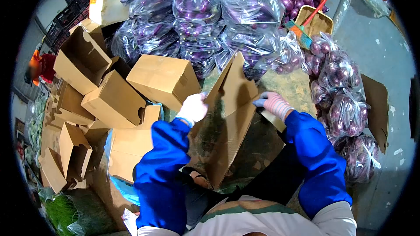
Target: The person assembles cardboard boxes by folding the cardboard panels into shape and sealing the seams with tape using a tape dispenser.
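In front of me a partly folded cardboard box (234, 105) stands on end, with its walls spread into a narrow angle. My left hand (192, 108), in a white glove, has its fingers closed on the box's left edge. On the other side my right hand (274, 104), in a striped glove with blue fingertips, pinches the right edge. Below the right wrist another pale cardboard piece (273, 120) shows in part. A closed-looking cardboard box (162, 78) sits just beyond my left hand.
Several cardboard boxes (114, 99) are heaped at left. Bagged eggplants (197, 6) are stacked at the back. Clear bags of purple onions (348, 111) line the right, beside a cardboard sheet (375, 109). A broom (302, 34) leans by a dustpan (321, 19). A person (41, 66) is at far left.
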{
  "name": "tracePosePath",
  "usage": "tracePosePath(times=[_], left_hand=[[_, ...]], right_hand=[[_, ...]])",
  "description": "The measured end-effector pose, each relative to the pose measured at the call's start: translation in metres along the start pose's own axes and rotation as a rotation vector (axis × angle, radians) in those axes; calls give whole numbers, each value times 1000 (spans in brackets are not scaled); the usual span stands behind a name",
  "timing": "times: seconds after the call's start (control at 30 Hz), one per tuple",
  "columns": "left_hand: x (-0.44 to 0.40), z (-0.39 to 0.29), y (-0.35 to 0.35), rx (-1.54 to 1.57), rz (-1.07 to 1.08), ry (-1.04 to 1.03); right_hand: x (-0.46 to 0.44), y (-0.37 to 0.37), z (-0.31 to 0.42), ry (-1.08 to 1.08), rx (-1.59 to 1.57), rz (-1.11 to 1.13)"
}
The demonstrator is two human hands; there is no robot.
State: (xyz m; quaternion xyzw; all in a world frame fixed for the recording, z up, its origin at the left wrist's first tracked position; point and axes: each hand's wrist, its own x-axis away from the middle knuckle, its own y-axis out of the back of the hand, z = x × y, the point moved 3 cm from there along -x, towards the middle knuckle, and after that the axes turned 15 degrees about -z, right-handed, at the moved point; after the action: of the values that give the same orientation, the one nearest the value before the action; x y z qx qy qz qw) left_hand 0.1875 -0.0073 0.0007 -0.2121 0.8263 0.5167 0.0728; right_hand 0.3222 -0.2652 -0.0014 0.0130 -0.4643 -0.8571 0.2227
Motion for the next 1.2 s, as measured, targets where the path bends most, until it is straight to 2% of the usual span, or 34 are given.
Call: tracePosePath(times=[0.07,0.13,0.2,0.23,0.3,0.37,0.4,0.47,0.53,0.6,0.67,0.77,0.8,0.9,0.97,1.0,1.07,1.1,1.17,1.2], left_hand=[[11,-8,39,81,59,-25],[26,0,61,116,154,-134],[42,-3,83,445,171,-52],[45,-9,99,443,169,-49],[53,-20,125,199,216,-147],[60,0,130,415,213,14],[62,2,139,307,215,-27],[69,6,150,282,221,-3],[72,14,156,281,242,91],[74,22,157,282,244,90],[75,28,155,279,274,115],[71,29,145,226,319,-5],[71,28,141,208,342,-79],[67,31,134,206,327,-20],[61,30,133,275,340,14],[58,33,130,277,338,21],[51,43,119,277,377,27],[48,47,111,296,409,24],[40,54,102,269,361,24],[36,58,96,271,323,3]], right_hand=[[7,9,-16,-45,65,-20],[15,14,-37,-65,14,-30],[16,11,-56,-49,74,-65],[22,14,-48,-20,95,-59],[31,18,-42,10,115,-46],[33,18,-43,167,71,92],[43,27,-34,224,84,101],[51,40,-38,256,-287,306],[59,57,-25,792,-50,233],[64,68,-24,434,-361,572],[59,64,-28,410,-415,558],[54,52,-29,725,-4,261],[58,44,-22,1010,295,101],[67,38,-9,938,324,211],[72,33,-3,363,267,508],[63,23,-17,720,318,473],[53,9,-29,982,278,429],[50,1,-31,982,278,436],[42,-11,-41,735,240,475],[44,-15,-45,734,239,482]])
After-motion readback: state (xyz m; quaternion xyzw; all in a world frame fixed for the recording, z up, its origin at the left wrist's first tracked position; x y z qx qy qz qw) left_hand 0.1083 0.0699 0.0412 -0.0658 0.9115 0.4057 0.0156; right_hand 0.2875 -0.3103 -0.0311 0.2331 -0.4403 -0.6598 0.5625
